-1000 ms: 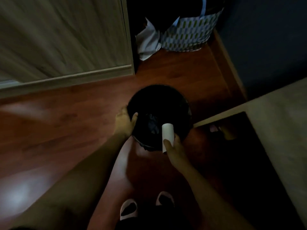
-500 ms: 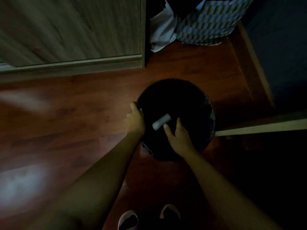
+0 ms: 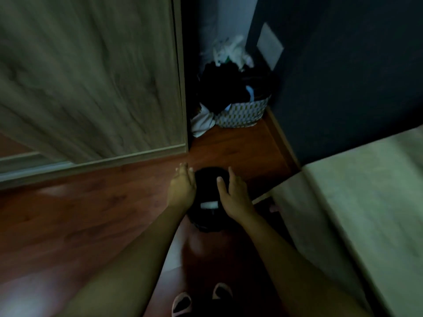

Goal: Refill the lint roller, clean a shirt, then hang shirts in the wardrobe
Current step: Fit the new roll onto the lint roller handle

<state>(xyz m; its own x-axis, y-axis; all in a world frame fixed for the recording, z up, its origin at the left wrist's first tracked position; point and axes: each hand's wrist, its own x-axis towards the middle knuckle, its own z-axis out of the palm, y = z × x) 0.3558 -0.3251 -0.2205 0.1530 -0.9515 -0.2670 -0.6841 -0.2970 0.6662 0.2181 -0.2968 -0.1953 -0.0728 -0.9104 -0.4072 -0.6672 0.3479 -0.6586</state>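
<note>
A black round waste bin (image 3: 207,184) stands on the red-brown wood floor between my hands. Inside it lies a white roll core (image 3: 209,205), on its side near the bin's near wall. My left hand (image 3: 182,187) hovers at the bin's left rim, fingers spread, holding nothing. My right hand (image 3: 233,194) is over the bin's right side, fingers apart and empty. The wardrobe (image 3: 91,76) with a grey wood-grain door fills the upper left. No shirt or lint roller handle shows.
A patterned laundry basket (image 3: 243,112) heaped with dark and white clothes sits in the far corner by the dark wall. A pale bed edge (image 3: 357,202) runs along the right. My slippered feet (image 3: 201,296) are at the bottom.
The white roll core left my right hand and now lies in the bin. My left hand let go of the bin's rim. Both hands lifted and the view rose and tilted up.
</note>
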